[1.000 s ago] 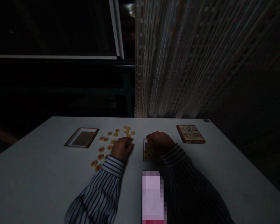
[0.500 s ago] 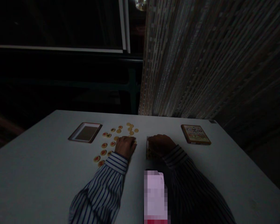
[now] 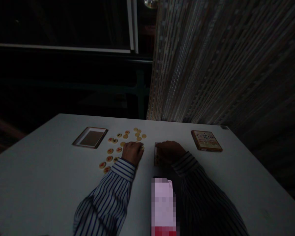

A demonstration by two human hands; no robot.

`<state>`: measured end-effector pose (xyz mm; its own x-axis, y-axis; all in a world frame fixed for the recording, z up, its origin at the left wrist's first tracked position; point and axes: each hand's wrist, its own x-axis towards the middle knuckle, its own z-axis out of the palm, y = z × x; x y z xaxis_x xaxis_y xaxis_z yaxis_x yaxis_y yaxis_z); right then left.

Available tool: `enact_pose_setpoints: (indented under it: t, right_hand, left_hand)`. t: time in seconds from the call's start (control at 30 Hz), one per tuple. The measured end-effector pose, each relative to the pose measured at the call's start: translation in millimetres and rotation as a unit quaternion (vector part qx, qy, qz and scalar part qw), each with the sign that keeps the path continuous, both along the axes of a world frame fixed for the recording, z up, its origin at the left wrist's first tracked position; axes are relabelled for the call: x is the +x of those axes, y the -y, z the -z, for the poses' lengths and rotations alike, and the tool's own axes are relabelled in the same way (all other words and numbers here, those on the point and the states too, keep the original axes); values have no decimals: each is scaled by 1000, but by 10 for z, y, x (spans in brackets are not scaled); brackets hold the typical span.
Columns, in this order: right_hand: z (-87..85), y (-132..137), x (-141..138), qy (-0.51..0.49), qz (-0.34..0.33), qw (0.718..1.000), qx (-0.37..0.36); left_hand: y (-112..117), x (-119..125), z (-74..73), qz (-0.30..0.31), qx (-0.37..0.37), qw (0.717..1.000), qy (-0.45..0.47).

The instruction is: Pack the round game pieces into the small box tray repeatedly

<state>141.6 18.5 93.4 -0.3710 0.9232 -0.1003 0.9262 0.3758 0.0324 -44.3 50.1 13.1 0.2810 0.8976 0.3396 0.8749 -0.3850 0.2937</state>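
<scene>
Several round yellow discs with red marks (image 3: 118, 144) lie scattered on a white table (image 3: 39, 183). My left hand (image 3: 132, 152) rests over the discs with its fingers curled on them; I cannot make out whether it holds one. My right hand (image 3: 170, 150) lies closed over a small open box (image 3: 157, 154) that holds more discs, and it hides most of the box. Both arms wear striped sleeves.
An empty box tray (image 3: 90, 137) sits at the back left of the table. A printed box lid (image 3: 206, 141) lies at the back right. A beaded curtain (image 3: 211, 65) hangs behind the table, beside a dark window. A pixelated patch lies near the front edge.
The view has shifted slightly. My left hand stays curled on the discs, and my right hand has settled further over the small box, covering more of it.
</scene>
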Motion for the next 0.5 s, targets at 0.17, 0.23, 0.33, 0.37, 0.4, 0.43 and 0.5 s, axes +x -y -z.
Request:
enact_pose_setpoints:
  t: [0.17, 0.23, 0.33, 0.37, 0.4, 0.43, 0.5]
  right_hand:
    - [0, -8, 7, 3, -4, 1000, -7]
    - [16, -10, 8, 4, 0, 1000, -4]
    - [54, -12, 19, 0, 2, 1000, 16]
    - [66, -14, 26, -4, 0, 1000, 26]
    - [75, -16, 33, -8, -5, 999, 31]
    - [81, -19, 39, -11, -10, 999, 32]
    - [86, -26, 49, -17, -17, 999, 30]
  left_hand:
    - [-1, 0, 7, 9, 28, 999, 38]
    - [0, -5, 13, 14, 42, 997, 58]
    - [8, -10, 21, 28, 59, 994, 86]
    - [15, -9, 21, 30, 61, 993, 97]
    - [25, -5, 18, 30, 61, 992, 109]
    - [37, 1, 14, 30, 59, 990, 123]
    - [68, 18, -1, 30, 50, 987, 149]
